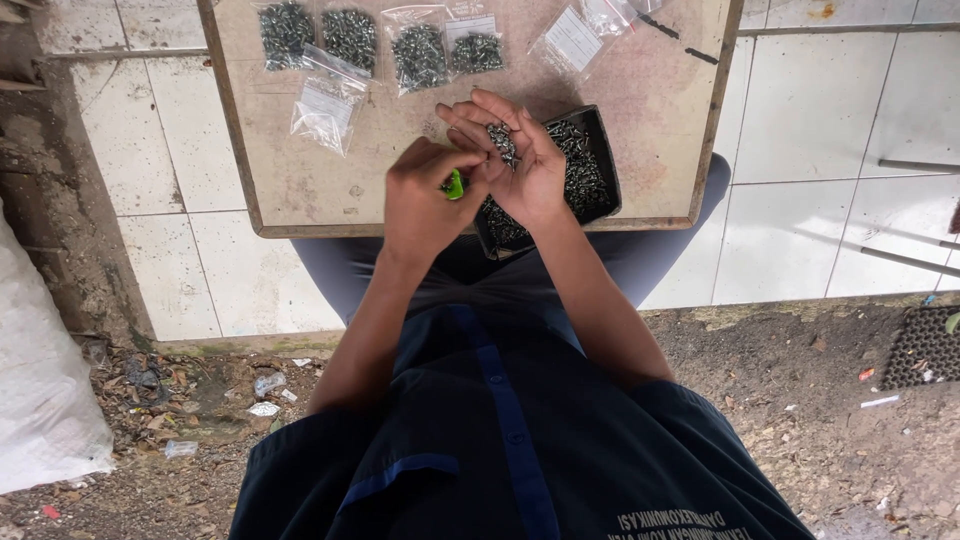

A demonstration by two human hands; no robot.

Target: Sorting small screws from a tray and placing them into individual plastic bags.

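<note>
A person's right hand cups a small heap of screws, fingers half open; the left hand pinches a green piece beside it, above a black tray; a tilted palm could spill screws.

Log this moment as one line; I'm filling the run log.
right hand: cupping screws | left hand: pinching green piece | below: black tray of screws

Grey screws; black tray; green piece; beige board.
</note>
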